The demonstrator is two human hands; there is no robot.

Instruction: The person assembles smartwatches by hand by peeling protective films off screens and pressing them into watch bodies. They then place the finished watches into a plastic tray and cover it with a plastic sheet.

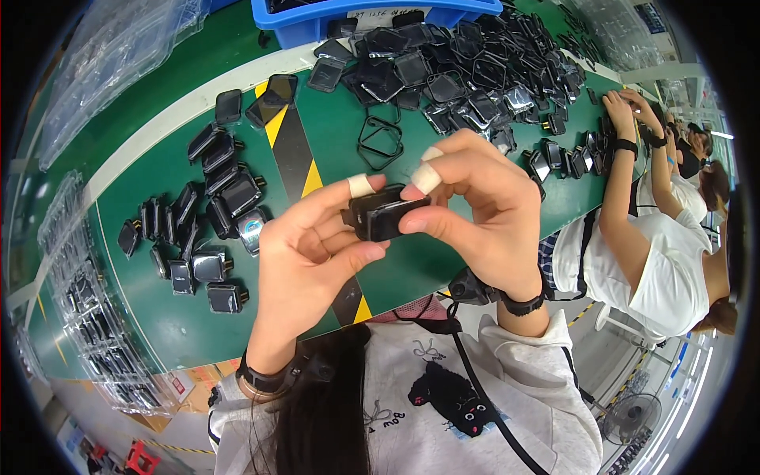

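Note:
Above the green table, both hands hold one small black rectangular device with a glossy face and rounded corners. My left hand pinches its left end between thumb and fingers. On the right end, the thumb and index finger of my right hand press against it. White tape wraps some fingertips on each hand. Just beyond the hands lies a thin black frame. Left of my left hand sit several similar black devices, some with gold-coloured prongs.
A large heap of black frames and covers fills the far side, before a blue bin. More devices stand at right, near a co-worker's hands. Yellow-black tape crosses the table. Clear trays line the left edge.

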